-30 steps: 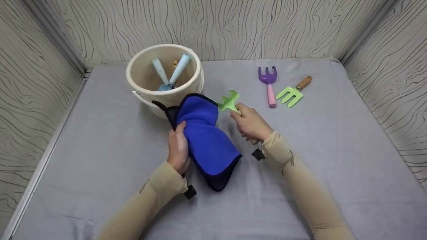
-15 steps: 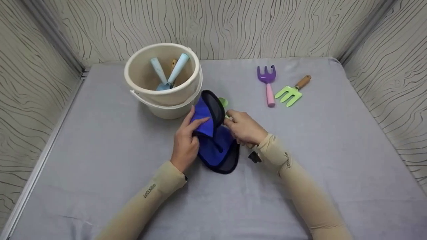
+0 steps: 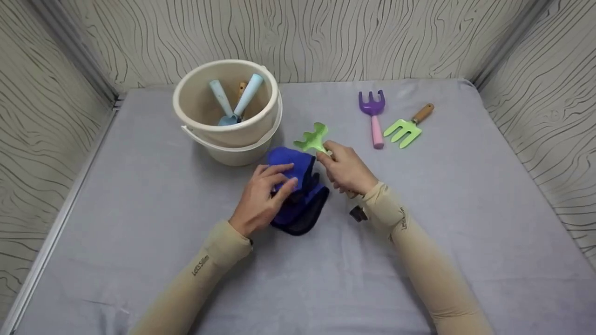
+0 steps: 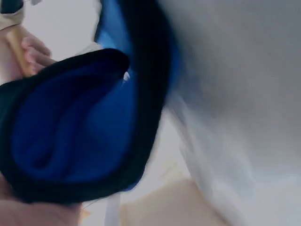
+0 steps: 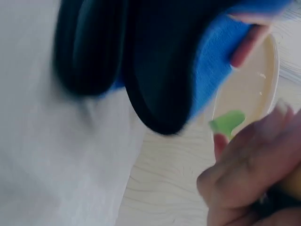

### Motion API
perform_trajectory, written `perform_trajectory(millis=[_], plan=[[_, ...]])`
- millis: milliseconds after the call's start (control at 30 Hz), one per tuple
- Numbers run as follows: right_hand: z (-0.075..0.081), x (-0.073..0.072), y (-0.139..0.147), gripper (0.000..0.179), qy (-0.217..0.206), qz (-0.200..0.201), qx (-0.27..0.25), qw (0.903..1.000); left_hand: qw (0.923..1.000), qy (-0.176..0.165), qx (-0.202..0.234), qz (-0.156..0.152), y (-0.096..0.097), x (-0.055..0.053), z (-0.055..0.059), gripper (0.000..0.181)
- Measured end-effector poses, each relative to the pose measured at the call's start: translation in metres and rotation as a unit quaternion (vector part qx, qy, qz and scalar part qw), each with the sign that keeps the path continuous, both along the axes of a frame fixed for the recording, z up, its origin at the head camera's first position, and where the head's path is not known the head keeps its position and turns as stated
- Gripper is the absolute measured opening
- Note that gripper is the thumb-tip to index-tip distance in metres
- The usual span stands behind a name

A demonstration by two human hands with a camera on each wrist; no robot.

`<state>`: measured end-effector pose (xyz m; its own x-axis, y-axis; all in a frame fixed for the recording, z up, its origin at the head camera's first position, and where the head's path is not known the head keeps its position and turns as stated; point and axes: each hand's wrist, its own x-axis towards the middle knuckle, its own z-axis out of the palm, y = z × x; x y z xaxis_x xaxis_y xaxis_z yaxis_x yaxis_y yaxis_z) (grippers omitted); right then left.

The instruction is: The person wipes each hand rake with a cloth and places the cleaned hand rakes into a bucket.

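Note:
A folded piece of blue fabric with black edging (image 3: 291, 160) lies in the middle, in front of the bucket. My left hand (image 3: 258, 200) holds it from the left, its fingers and thumb bent over the top fold. In the right wrist view, fingertips (image 5: 247, 44) show against the blue side of the fabric (image 5: 211, 66). My right hand (image 3: 347, 167) grips a small green hand rake (image 3: 314, 139) by its wooden handle, mostly hidden in the fist. The rake's curved tines point up and left, just beyond the fabric's edge.
A cream bucket (image 3: 233, 158) with a white handle stands at back left, holding tools with light blue handles (image 3: 249, 95) and one orange-brown handle (image 3: 242, 87). On the grey cloth at back right lie a purple fork with pink handle (image 3: 376, 130) and a green fork (image 3: 405, 132).
My left hand has turned the fabric and folded it smaller, fingers moving onto its top. My right hand's rake passed behind the fabric and shows again beside it.

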<state>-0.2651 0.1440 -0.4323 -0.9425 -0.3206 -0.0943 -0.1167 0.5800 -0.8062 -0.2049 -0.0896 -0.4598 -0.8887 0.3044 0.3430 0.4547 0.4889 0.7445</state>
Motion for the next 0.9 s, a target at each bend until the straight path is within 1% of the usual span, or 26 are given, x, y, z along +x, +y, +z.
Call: perform_trajectory(millis=[33,67,133,167,200,233,267,300,333,367,400,467,533,600,667,700,767,833,900], plan=[[-0.001,0.001,-0.002,0.024,0.004,0.012,0.001,0.9999,0.9997,0.004,0.025,0.006,0.0,-0.001,0.0,0.032],[-0.002,0.002,-0.004,0.023,0.009,0.023,0.004,0.9997,0.9987,0.012,0.048,0.015,0.001,-0.002,0.0,0.027],[-0.002,0.005,-0.008,0.023,0.026,0.042,0.014,0.9987,0.9947,0.031,0.087,0.046,0.001,-0.004,0.0,0.013],[-0.003,0.006,-0.01,0.023,0.032,0.051,0.018,0.998,0.9919,0.034,0.104,0.063,0.002,-0.005,-0.001,0.018],[-0.003,0.008,-0.012,0.023,0.04,0.058,0.022,0.9973,0.9886,0.031,0.124,0.079,0.002,-0.006,-0.002,0.032],[-0.003,0.009,-0.013,0.023,0.043,0.065,0.023,0.9967,0.9852,0.02,0.142,0.094,0.002,-0.007,-0.003,0.047],[-0.003,0.01,-0.015,0.024,0.044,0.069,0.025,0.9963,0.9814,-0.001,0.162,0.104,0.003,-0.007,-0.004,0.057],[-0.003,0.011,-0.016,0.025,0.042,0.073,0.026,0.9961,0.9768,-0.025,0.182,0.11,0.003,-0.007,-0.004,0.062],[-0.003,0.012,-0.017,0.025,0.041,0.075,0.027,0.9959,0.9716,-0.049,0.203,0.112,0.003,-0.008,-0.006,0.063],[-0.003,0.013,-0.018,0.025,0.037,0.077,0.028,0.996,0.9662,-0.071,0.222,0.11,0.003,-0.008,-0.006,0.059],[-0.003,0.014,-0.019,0.024,0.036,0.076,0.029,0.996,0.9614,-0.084,0.241,0.103,0.004,-0.008,-0.007,0.052],[-0.002,0.015,-0.019,0.024,0.032,0.071,0.027,0.9966,0.9547,-0.102,0.267,0.082,0.004,-0.008,-0.008,0.04],[-0.002,0.015,-0.02,0.023,0.03,0.066,0.021,0.9971,0.949,-0.109,0.289,0.062,0.004,-0.009,-0.01,0.032],[-0.002,0.016,-0.021,0.022,0.032,0.068,0.016,0.997,0.942,-0.117,0.311,0.05,0.005,-0.01,-0.011,0.032],[-0.003,0.017,-0.023,0.021,0.037,0.077,0.017,0.9962,0.9354,-0.135,0.321,0.059,0.006,-0.012,-0.014,0.042],[-0.003,0.018,-0.024,0.02,0.039,0.084,0.021,0.9955,0.9342,-0.14,0.321,0.069,0.007,-0.013,-0.016,0.046],[-0.005,0.02,-0.028,0.02,0.043,0.098,0.033,0.9937,0.9357,-0.14,0.31,0.095,0.007,-0.014,-0.019,0.051],[-0.005,0.022,-0.032,0.02,0.049,0.109,0.049,0.9917,0.9447,-0.125,0.276,0.125,0.008,-0.015,-0.021,0.049],[-0.006,0.024,-0.034,0.02,0.06,0.115,0.065,0.9894,0.9567,-0.094,0.232,0.149,0.008,-0.015,-0.022,0.041]])
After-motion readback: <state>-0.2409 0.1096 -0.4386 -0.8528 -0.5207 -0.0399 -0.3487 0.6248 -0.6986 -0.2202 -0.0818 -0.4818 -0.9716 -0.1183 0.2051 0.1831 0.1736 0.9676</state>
